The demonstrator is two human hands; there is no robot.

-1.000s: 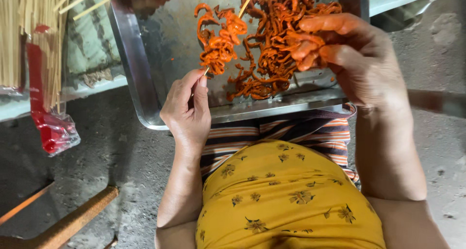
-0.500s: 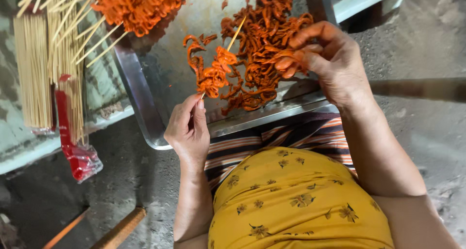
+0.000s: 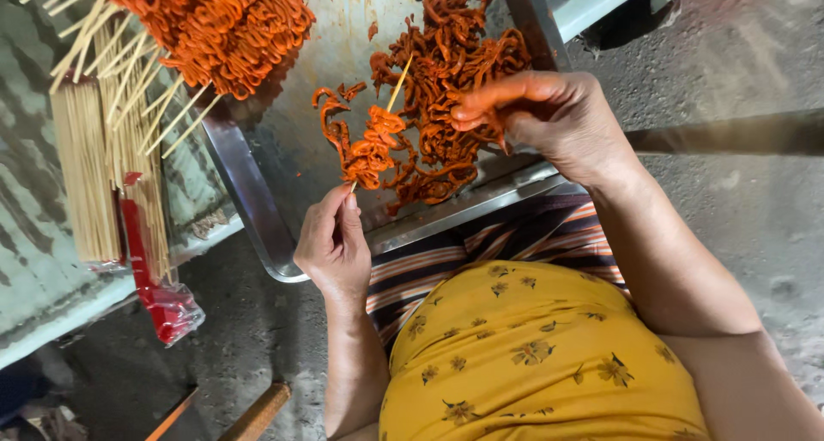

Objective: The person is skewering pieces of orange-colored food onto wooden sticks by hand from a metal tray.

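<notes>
Two hands, left hand [image 3: 333, 245] gripping skewer [image 3: 378, 136]

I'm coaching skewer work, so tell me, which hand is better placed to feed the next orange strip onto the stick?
Probably the right hand: its fingertips already rest in the loose orange strips on the metal tray. The left hand pinches the skewer's lower end.

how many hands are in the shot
2. The left hand pinches the bottom of a skewer threaded with orange strips; the right hand rests on the loose orange strips in the metal tray.
</notes>
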